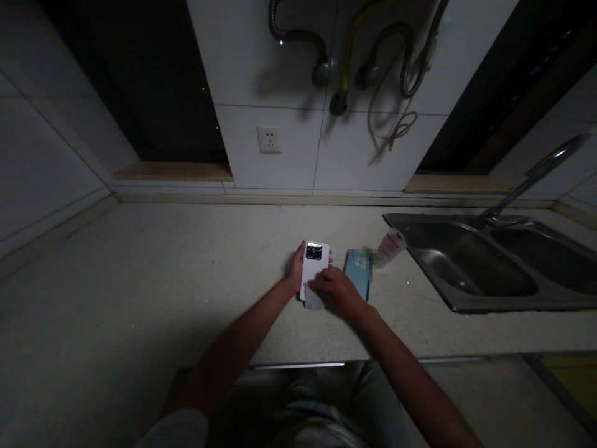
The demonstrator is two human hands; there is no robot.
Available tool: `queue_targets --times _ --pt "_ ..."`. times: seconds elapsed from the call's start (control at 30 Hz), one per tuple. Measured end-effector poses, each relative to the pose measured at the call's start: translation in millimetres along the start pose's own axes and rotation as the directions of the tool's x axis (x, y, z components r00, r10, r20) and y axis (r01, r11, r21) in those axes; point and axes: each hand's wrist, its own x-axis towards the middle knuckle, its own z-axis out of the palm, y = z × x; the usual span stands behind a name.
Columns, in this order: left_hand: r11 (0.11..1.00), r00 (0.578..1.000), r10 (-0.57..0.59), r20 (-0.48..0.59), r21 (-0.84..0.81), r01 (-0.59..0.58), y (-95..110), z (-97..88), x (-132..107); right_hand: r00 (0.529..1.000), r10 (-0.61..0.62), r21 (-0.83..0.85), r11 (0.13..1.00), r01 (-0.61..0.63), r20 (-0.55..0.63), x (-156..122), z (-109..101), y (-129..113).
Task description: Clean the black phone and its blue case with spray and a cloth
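A white smartphone (314, 269) lies back side up in my left hand (295, 270), its black camera block at the far end. My left fingers wrap around both long edges of it. My right hand (336, 287) is closed on a small grey cloth (314, 300), which rests against the lower part of the phone's back. Just right of the right hand, a flat blue phone case or packet (357, 277) lies on the counter; part of it is blurred out and its kind is unclear.
A clear plastic cup with pink marks (390, 245) stands tilted beside the steel double sink (459, 305) at the right. The tap (532, 180) arches over the sink. Hoses (298, 34) and a wall socket (268, 140) sit above the pale counter (153, 280).
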Motion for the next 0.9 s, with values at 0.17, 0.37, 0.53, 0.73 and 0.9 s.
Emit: queue_targets --times 0.17,0.37,0.53,0.73,0.9 --pt "0.995 0.994 -0.095 0.047 -0.014 0.096 -2.9 -1.2 0.7 0.961 0.247 0.034 0.969 -0.244 -0.122 -0.9 -9.1 24.4" --pt "0.989 0.989 -0.134 0.057 0.067 0.13 -7.5 -5.0 3.7 0.823 0.5 0.177 0.866 -0.468 -0.269 0.8 -11.1 31.7" --pt "0.971 0.982 -0.181 0.053 0.166 0.17 -7.2 -4.1 -0.5 0.763 0.552 0.213 0.834 -0.51 -0.337 6.8 -13.6 29.1" --pt "0.966 0.98 -0.189 0.059 0.19 0.175 -8.5 -4.5 0.4 0.789 0.501 0.211 0.865 -0.455 -0.355 11.0 -17.4 22.1" --pt "0.983 0.988 -0.155 0.026 0.101 0.151 -9.3 -6.8 4.1 0.927 0.299 0.06 0.954 -0.293 -0.226 8.7 -7.9 15.7"
